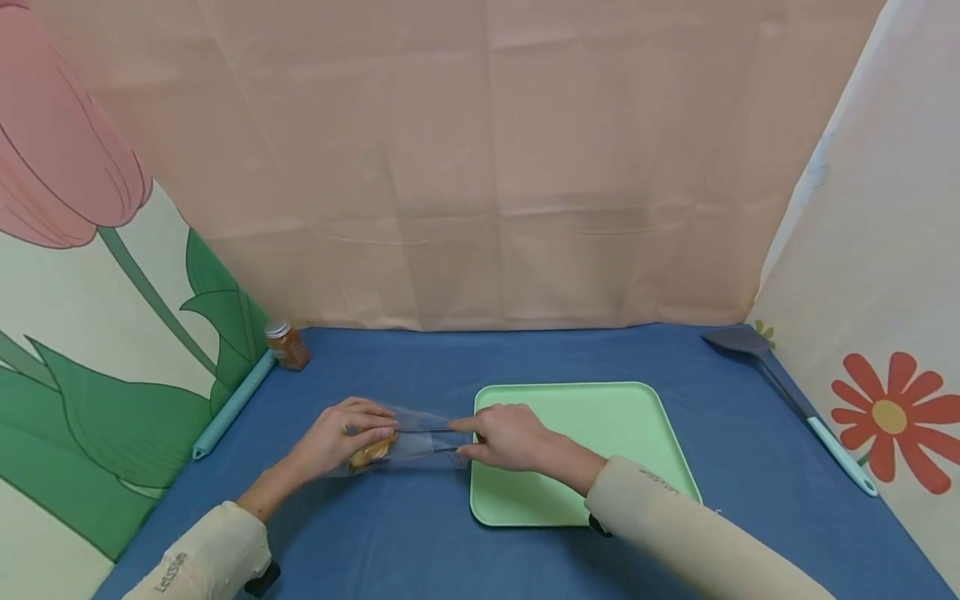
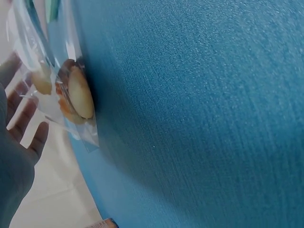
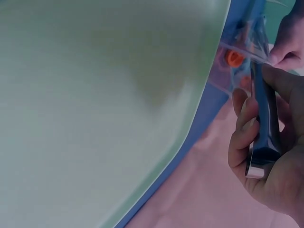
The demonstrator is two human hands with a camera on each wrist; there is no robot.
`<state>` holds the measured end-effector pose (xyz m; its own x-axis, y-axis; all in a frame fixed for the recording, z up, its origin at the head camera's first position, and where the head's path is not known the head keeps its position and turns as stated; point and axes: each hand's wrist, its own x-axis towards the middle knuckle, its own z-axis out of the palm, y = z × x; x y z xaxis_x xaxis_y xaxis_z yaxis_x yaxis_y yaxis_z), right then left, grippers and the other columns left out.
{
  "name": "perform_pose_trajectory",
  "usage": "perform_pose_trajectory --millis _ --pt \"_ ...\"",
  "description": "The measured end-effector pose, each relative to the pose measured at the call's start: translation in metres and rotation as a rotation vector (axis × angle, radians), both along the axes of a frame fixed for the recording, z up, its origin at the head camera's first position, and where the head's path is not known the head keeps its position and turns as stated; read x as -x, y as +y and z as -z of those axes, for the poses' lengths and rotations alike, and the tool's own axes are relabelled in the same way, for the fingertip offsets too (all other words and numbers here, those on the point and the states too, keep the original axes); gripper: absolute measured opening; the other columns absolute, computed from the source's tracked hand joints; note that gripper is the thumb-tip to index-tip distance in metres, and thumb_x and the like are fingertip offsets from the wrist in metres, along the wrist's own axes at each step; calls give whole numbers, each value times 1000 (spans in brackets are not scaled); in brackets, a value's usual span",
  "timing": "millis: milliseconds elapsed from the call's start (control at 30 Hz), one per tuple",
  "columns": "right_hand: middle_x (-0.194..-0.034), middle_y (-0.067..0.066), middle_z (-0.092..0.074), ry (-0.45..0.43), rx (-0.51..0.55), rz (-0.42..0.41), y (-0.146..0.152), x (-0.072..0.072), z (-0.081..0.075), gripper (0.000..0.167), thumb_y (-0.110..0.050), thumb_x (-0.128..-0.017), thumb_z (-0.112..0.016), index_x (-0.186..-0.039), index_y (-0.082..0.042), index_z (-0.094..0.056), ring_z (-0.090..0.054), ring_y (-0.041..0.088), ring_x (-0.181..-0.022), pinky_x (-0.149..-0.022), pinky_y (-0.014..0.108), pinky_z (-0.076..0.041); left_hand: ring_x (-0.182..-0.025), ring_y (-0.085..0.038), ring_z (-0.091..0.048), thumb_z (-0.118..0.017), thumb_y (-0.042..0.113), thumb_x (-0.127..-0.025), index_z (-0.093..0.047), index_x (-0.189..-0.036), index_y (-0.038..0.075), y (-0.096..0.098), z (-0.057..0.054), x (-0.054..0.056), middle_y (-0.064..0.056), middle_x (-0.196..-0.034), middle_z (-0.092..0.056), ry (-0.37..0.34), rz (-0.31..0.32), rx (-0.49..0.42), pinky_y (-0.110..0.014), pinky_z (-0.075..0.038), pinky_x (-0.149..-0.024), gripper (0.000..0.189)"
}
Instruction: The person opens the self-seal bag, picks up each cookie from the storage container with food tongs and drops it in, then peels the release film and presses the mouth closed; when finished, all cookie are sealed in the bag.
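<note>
A clear plastic bag (image 1: 423, 412) with a filled bun (image 1: 372, 452) in it lies between my hands, left of the tray. My left hand (image 1: 347, 433) holds the bag at the bun end; in the left wrist view its fingers (image 2: 23, 118) lie along the plastic beside the bun (image 2: 80, 95). My right hand (image 1: 510, 437) grips metal tongs (image 3: 263, 123), fingers on one arm and thumb on the other. The tongs' arms reach into the bag toward the bun. Their tips are hidden near the left hand.
Under the right hand is a light green tray (image 1: 585, 417) on the blue tablecloth (image 1: 390, 550). A jar with brown contents (image 1: 288, 346) and a teal roll (image 1: 234, 404) lie at the left edge. A spatula (image 1: 787, 392) leans along the right edge.
</note>
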<state>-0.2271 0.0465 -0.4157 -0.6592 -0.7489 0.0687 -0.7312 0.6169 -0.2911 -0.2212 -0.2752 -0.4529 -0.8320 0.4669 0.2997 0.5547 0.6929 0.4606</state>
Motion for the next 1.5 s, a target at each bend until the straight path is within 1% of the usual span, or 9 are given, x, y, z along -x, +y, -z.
perform_pose_trajectory --millis 367,500,700,833,1000,1167,1267,1400,1500 --pt "-48 -11 -39 -14 -27 19 -13 5 -1 40 -38 -98 -65 -137 -30 -64 -33 5 -43 -40 22 -19 -116 -18 -61 -68 23 -95 -79 -113 25 1 -2 -1 8 -120 -71 -10 -6 7 -46 -54 -91 20" --pt "-47 -11 -39 -29 -32 33 -15 5 -2 41 -38 -97 -65 -138 -30 -63 -33 5 -42 -40 22 -19 -116 -18 -60 -68 24 -96 -78 -113 28 1 -3 1 8 -121 -71 -12 -5 8 -46 -54 -91 20" --pt "-48 -13 -46 -77 -43 66 -14 5 -5 44 -40 -96 -67 -139 -32 -62 -38 5 -43 -40 23 -22 -115 -18 -61 -69 22 -95 -78 -112 29 2 -4 2 8 -120 -71 -12 0 -1 -47 -54 -91 21" --pt "-50 -13 -50 -85 -29 78 -8 4 -7 45 -41 -95 -68 -139 -31 -62 -43 3 -47 -40 23 -26 -116 -18 -61 -69 22 -95 -78 -113 28 3 -5 3 7 -121 -71 -4 1 6 -46 -54 -91 21" --pt "-52 -13 -50 -95 -2 82 5 -1 -8 45 -39 -95 -69 -138 -29 -63 -45 1 -48 -41 23 -25 -117 -18 -60 -68 24 -96 -78 -113 29 2 -4 3 9 -121 -71 -8 3 3 -47 -53 -92 21" --pt "-47 -12 -42 -143 10 96 28 -10 -10 44 -37 -96 -67 -139 -28 -63 -37 2 -45 -43 23 -21 -118 -19 -60 -67 25 -96 -78 -114 27 1 -3 2 9 -122 -70 -38 -3 -1 -50 -52 -93 21" --pt "-45 -12 -38 -150 20 102 43 -16 -11 44 -36 -96 -67 -138 -25 -64 -33 2 -44 -44 23 -19 -118 -18 -60 -67 26 -96 -78 -114 26 0 -1 0 9 -122 -70 -42 -10 2 -49 -52 -93 21" --pt "-47 -13 -39 -136 38 118 64 -24 -12 43 -35 -95 -69 -136 -25 -65 -36 0 -45 -43 22 -22 -116 -16 -60 -68 25 -96 -79 -113 26 0 1 0 10 -120 -71 -28 -9 -1 -44 -54 -90 20" --pt "-51 -14 -44 -143 54 142 80 -30 -14 43 -35 -95 -69 -136 -27 -65 -40 -1 -48 -44 21 -27 -115 -16 -61 -69 25 -95 -79 -112 25 1 2 0 9 -120 -71 -23 -4 -7 -44 -54 -89 20"
